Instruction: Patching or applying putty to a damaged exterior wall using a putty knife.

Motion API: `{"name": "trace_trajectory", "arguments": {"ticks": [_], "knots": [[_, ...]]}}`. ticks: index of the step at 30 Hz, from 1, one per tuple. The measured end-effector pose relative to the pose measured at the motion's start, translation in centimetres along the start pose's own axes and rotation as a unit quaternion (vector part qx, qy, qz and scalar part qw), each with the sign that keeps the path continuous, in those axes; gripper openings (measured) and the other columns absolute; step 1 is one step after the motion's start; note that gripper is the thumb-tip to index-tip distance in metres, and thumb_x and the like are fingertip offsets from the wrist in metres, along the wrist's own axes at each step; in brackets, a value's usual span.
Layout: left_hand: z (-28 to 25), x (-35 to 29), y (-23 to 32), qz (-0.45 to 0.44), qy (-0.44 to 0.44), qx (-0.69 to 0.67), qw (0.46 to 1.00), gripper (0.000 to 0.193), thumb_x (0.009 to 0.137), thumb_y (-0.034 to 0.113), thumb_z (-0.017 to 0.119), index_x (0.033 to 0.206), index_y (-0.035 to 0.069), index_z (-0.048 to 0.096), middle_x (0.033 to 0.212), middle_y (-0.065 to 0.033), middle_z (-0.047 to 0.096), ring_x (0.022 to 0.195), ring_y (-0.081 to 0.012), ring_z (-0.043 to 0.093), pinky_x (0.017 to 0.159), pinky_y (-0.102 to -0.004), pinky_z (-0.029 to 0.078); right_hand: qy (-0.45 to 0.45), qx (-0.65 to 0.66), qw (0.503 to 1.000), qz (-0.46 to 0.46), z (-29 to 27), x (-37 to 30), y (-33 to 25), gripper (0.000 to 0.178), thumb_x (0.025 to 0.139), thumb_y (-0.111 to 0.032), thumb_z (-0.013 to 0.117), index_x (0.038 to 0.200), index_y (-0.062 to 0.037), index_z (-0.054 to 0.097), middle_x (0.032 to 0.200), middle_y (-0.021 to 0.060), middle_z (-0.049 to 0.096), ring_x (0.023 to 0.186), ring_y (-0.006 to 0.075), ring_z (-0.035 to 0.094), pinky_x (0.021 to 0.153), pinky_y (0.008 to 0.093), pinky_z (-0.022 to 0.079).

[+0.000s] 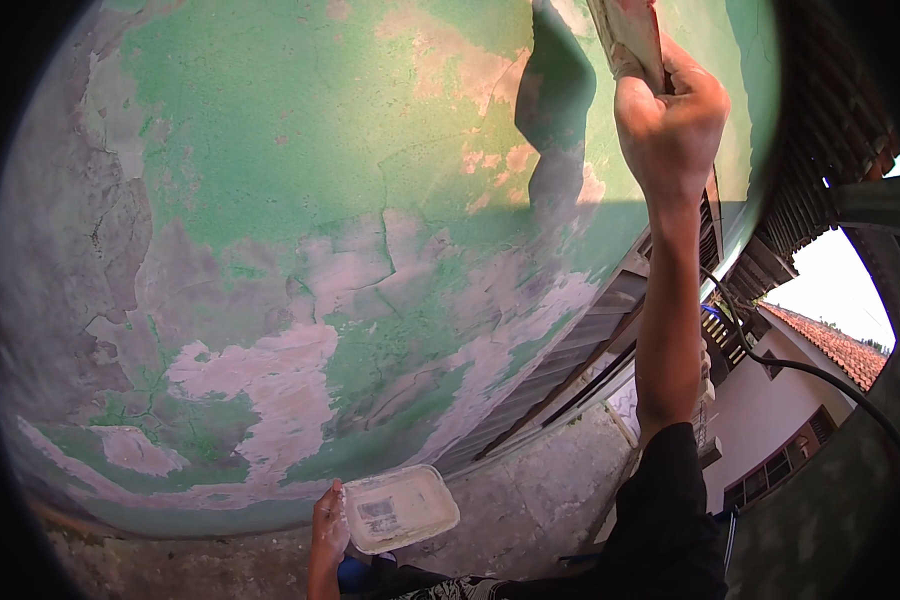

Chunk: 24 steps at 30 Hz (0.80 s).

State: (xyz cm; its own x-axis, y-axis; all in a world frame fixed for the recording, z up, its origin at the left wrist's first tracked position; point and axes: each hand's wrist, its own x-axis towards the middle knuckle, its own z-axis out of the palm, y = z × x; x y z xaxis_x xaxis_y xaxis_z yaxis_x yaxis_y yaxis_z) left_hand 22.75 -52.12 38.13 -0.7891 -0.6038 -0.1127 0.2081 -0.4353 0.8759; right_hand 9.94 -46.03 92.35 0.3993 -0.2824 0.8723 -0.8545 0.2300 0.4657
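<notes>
My right hand (pixel 675 125) is raised at the upper right, its fingers closed round a flat, pale scraper (pixel 632 38) that points upward. The scraper's far end runs out of the picture, and a bit of red shows near its edge. Close by is the peeling green wall (pixel 290 140); whether the blade touches it I cannot tell. Low in the middle, my left hand (pixel 330 522) grips the left side of a shallow rectangular plastic tray (pixel 454 505). Pale residue coats the tray's inside, with a darker patch on its floor.
Pale pinkish and grey patches and cracks (pixel 385 240) mark the wall. A concrete ground (pixel 540 485) lies below. To the right, a black cable (pixel 800 366) hangs in front of a white house (pixel 760 400) with a tiled roof (pixel 830 345). Dark corrugated roofing (pixel 810 130) overhangs the upper right.
</notes>
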Motion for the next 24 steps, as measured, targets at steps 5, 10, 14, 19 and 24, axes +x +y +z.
{"name": "trace_trajectory", "arguments": {"ticks": [5,10,14,19,24], "knots": [[-0.1,-0.5,0.0,-0.031,-0.002,0.007,0.999,0.049,0.101,0.043,0.043,0.103,-0.003,0.062,0.086,-0.0075,0.066,0.073,-0.0125,0.061,0.068,-0.0279,0.050,-0.043,-0.090,0.995,0.000,4.6,-0.3,-0.2,0.035,0.063,0.002,0.057,0.098,0.0031,0.065,0.074,0.0194,0.061,0.070,0.0347,0.059,0.066,0.0415,0.045],[-0.9,-0.1,-1.8,-0.014,0.002,0.011,1.000,0.049,0.101,0.043,0.043,0.104,-0.003,0.062,0.089,-0.0067,0.066,0.079,-0.0122,0.061,0.071,-0.0280,0.050,0.005,-0.143,0.990,-0.011,8.1,-5.4,-2.2,0.076,0.063,0.001,0.063,0.136,-0.0125,0.052,0.065,0.0125,0.057,0.058,0.0298,0.058,0.059,0.0409,0.046],[-0.7,0.1,-0.9,-0.026,-0.003,0.008,1.000,0.050,0.101,0.044,0.044,0.106,-0.003,0.062,0.089,-0.0058,0.066,0.080,-0.0122,0.059,0.073,-0.0278,0.049,-0.024,-0.111,0.993,0.021,7.7,-8.5,-4.2,0.075,0.063,0.003,0.062,0.137,-0.0127,0.052,0.063,0.0111,0.054,0.057,0.0288,0.057,0.055,0.0380,0.046],[-1.0,0.0,-0.8,-0.016,-0.026,0.004,1.000,0.050,0.101,0.044,0.044,0.107,-0.002,0.061,0.090,-0.0061,0.066,0.081,-0.0119,0.060,0.073,-0.0278,0.050,-0.094,0.040,0.994,-0.030,4.5,-10.3,-5.7,0.067,0.062,0.012,0.060,0.125,-0.0097,0.062,0.079,0.0139,0.067,0.063,0.0272,0.064,0.057,0.0321,0.049],[0.0,-0.7,-1.2,-0.017,-0.031,-0.008,0.999,0.050,0.100,0.046,0.045,0.107,-0.001,0.061,0.090,-0.0060,0.066,0.079,-0.0120,0.060,0.073,-0.0272,0.050,0.082,0.006,0.996,0.031,0.5,-3.7,-2.5,0.031,0.078,0.000,0.063,0.109,0.0013,0.068,0.065,0.0116,0.064,0.056,0.0061,0.055,0.056,0.0229,0.046]]}}
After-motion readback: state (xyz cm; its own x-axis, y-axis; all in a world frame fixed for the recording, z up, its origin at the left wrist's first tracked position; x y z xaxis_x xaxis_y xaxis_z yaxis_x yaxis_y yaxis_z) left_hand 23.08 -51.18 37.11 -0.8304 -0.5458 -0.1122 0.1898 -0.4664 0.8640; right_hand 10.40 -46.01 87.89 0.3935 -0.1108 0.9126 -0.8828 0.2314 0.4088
